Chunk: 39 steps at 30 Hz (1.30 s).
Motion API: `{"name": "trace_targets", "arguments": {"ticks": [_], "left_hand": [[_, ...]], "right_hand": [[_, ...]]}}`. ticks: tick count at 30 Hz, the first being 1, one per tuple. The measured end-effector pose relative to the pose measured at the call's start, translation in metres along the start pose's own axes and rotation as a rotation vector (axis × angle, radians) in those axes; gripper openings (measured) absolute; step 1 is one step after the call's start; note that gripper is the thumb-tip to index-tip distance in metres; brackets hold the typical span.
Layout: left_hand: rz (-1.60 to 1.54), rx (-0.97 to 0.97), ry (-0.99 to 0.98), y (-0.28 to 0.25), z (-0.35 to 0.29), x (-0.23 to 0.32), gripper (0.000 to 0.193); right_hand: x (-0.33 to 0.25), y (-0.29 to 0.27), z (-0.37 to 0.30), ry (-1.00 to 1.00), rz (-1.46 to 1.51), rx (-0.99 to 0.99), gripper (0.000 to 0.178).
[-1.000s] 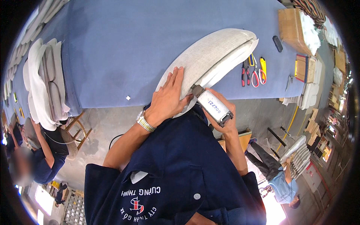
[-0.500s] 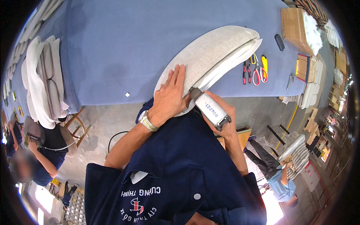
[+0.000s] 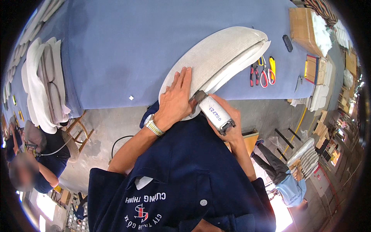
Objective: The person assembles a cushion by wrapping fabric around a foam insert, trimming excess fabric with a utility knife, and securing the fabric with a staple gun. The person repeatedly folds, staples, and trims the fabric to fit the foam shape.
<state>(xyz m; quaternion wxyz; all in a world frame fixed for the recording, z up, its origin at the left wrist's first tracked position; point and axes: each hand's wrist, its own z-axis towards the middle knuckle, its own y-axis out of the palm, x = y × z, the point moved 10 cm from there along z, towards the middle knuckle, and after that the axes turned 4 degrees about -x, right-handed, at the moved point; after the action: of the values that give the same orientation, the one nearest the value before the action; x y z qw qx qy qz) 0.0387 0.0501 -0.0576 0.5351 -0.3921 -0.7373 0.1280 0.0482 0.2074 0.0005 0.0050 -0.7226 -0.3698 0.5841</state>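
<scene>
A long curved cushion (image 3: 216,54) in light grey fabric lies on the blue-covered table, its near end reaching past the table edge toward my body. A slit-like fold with a pale underside runs along its right side. My left hand (image 3: 176,98) rests on the near end with fingers stretched flat over the fabric, its thumb by the cushion's edge. My right hand (image 3: 230,120) is wrapped round a white and dark staple gun (image 3: 215,112). The gun's nose meets the cushion's near right edge, close to my left thumb; the exact contact point is hidden.
Right of the cushion lie red-handled pliers (image 3: 254,75), scissors (image 3: 264,79), a yellow cutter (image 3: 272,69) and a black object (image 3: 287,43). A cardboard box (image 3: 303,29) stands beyond. Stacked cushions (image 3: 44,83) sit at the left; co-workers are at both sides.
The staple gun's nose has shifted slightly, with my right hand a little left. My left hand stays on the cushion. The co-worker at the left has moved an arm.
</scene>
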Motion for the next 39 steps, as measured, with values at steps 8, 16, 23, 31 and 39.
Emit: {"name": "trace_targets", "arguments": {"ticks": [8,16,23,31,39], "left_hand": [[-0.013,-0.027,-0.041,0.002,0.0,-0.002,0.102],[-0.163,-0.107,0.069,-0.006,0.008,-0.011,0.109],[-0.437,-0.274,0.019,0.007,-0.013,-0.054,0.125],[-0.168,-0.148,-0.098,-0.008,-0.023,-0.039,0.098],[-0.007,-0.095,-0.096,-0.008,-0.029,-0.029,0.091]], "right_hand": [[-0.009,0.005,0.0,0.02,0.027,0.005,0.059],[-0.016,0.012,0.015,-0.011,0.108,-0.007,0.052],[-0.024,0.012,0.011,-0.048,0.054,0.031,0.05],[-0.024,0.018,0.007,-0.174,-0.017,0.103,0.055],[-0.019,0.023,-0.006,-0.177,-0.032,0.089,0.057]]}}
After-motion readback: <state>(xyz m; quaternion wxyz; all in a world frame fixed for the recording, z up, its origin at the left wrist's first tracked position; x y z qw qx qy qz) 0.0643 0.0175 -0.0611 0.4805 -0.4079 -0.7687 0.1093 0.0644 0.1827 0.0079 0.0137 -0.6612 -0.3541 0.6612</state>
